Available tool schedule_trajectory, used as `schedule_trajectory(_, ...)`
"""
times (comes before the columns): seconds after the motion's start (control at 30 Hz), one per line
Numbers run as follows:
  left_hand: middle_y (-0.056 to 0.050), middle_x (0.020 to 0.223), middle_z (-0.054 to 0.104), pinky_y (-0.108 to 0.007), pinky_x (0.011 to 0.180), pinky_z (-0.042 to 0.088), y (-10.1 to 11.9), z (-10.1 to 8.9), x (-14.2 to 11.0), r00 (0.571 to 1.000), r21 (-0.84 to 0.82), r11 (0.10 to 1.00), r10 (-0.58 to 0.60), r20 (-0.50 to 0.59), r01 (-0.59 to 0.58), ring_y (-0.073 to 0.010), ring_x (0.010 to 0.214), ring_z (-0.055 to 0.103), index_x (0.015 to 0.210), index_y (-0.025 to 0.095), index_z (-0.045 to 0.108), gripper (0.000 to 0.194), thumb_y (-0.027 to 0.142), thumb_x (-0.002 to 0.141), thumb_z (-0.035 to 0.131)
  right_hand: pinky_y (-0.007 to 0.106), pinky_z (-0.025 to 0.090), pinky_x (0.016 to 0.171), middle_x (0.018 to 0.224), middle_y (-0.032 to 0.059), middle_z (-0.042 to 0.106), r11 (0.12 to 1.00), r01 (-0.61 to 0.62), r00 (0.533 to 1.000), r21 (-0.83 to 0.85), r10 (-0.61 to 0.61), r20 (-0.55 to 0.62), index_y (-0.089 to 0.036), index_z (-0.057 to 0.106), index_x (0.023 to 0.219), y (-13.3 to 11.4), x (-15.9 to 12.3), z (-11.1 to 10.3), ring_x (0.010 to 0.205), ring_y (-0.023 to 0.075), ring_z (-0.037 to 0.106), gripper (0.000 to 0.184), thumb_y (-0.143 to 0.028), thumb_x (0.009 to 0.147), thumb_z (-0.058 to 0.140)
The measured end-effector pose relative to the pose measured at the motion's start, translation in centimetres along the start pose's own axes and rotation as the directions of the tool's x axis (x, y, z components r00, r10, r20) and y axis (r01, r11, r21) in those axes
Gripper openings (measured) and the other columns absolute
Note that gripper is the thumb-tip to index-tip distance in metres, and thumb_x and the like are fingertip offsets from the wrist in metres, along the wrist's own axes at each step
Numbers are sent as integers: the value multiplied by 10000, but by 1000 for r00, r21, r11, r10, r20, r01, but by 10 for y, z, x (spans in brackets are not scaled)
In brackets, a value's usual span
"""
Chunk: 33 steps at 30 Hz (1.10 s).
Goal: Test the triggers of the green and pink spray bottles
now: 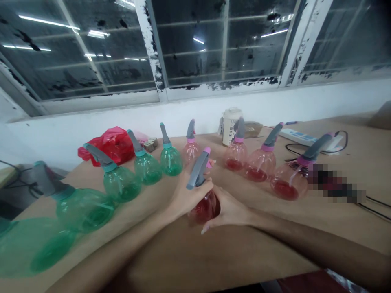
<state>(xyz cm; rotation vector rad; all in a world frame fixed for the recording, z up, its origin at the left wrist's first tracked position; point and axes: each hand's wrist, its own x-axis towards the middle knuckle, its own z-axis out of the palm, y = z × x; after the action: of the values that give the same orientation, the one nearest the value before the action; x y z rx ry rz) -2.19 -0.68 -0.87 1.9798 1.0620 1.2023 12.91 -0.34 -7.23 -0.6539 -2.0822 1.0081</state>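
Observation:
A pink spray bottle [203, 208] with a grey trigger head and red liquid inside is between my hands at the middle of the table. My left hand [190, 188] is closed around its neck, just under the spray head. Around the right side of its round body curls my right hand [232, 208], thumb toward me. Just behind stands another pink spray bottle [191, 150], partly hidden by the held one. The nearest green spray bottle [171, 159] is to the left of my left hand. Right of my hands stands a pink spray bottle [235, 154] holding red liquid.
Several green spray bottles line the left, the closest a large green one [36, 244]. More pink bottles [289, 181] stand right. A red plastic bag [110, 146], a cream container [231, 126] and a power strip [310, 140] with cables lie toward the wall.

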Motion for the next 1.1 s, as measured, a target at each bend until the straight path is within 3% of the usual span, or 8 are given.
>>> schedule_trajectory(0.1, -29, 1111, 659, -337, 847, 533, 1, 0, 0, 1000, 19, 1000, -4, 11, 4, -175, 922, 660, 1128, 264, 557, 403, 141, 745, 541, 513, 364, 1051, 1340, 83, 504, 1000, 9, 1000, -24, -10, -24, -279, 403, 1333, 3, -2, 1, 1273, 323, 436, 980, -466, 486, 858)
schedule_trajectory(0.23, -22, 961, 675, -309, 739, 540, 5, 1, 2, 1000, 72, 997, -26, 4, 25, -164, 794, 657, 1095, 247, 570, 341, 181, 761, 556, 560, 311, 1067, 1398, 112, 440, 995, -34, 998, -99, 30, -47, -271, 343, 1386, 11, -8, 3, 1304, 363, 381, 1082, -532, 463, 844)
schedule_trajectory(0.37, -14, 855, 661, -293, 657, 513, 9, 2, 2, 1000, 107, 994, -22, -5, 22, -146, 668, 613, 969, 219, 572, 207, 244, 765, 595, 582, 311, 1051, 1379, 113, 457, 986, -77, 996, -151, 71, -46, -279, 323, 1397, 14, -12, 4, 1274, 367, 411, 1098, -564, 466, 830)
schedule_trajectory(0.53, 26, 695, 596, -262, 604, 489, 13, 2, 0, 1000, 105, 994, -11, 10, 10, -125, 595, 573, 788, 210, 534, 40, 205, 766, 568, 548, 345, 1039, 1324, 94, 500, 984, -77, 996, -159, 70, -53, -286, 343, 1379, 11, -14, 6, 1223, 339, 465, 1075, -564, 464, 832)
schedule_trajectory(0.63, 20, 718, 616, -271, 615, 494, 14, 0, 0, 1000, 122, 993, -1, 7, 0, -129, 599, 584, 801, 213, 549, 33, 206, 771, 560, 554, 337, 1040, 1332, 100, 495, 981, -83, 996, -177, 75, -48, -277, 333, 1387, 10, -15, 6, 1224, 345, 462, 1092, -576, 461, 828)
schedule_trajectory(0.83, -15, 850, 689, -326, 735, 528, 8, 2, 1, 998, 124, 991, 53, -18, -51, -169, 730, 650, 1041, 241, 582, 247, 242, 796, 559, 570, 332, 1032, 1349, 115, 494, 979, -89, 996, -184, 82, -44, -257, 358, 1366, 9, -15, 4, 1250, 355, 441, 1020, -572, 509, 812)
schedule_trajectory(1.0, 10, 694, 675, -314, 726, 553, 5, 5, -3, 998, 69, 997, 45, -54, -42, -164, 723, 669, 847, 217, 614, 74, 243, 795, 568, 579, 316, 1047, 1400, 131, 434, 975, -75, 997, -208, 66, -48, -261, 314, 1396, 11, -15, 4, 1302, 371, 378, 1068, -591, 506, 803)
schedule_trajectory(1.1, 19, 648, 660, -302, 705, 559, 7, 5, -4, 999, 55, 998, 24, -45, -21, -154, 690, 667, 821, 203, 621, 76, 249, 805, 563, 579, 291, 1068, 1432, 137, 392, 971, -79, 997, -228, 73, -38, -261, 258, 1424, 14, -17, 4, 1329, 370, 337, 1109, -602, 514, 794)
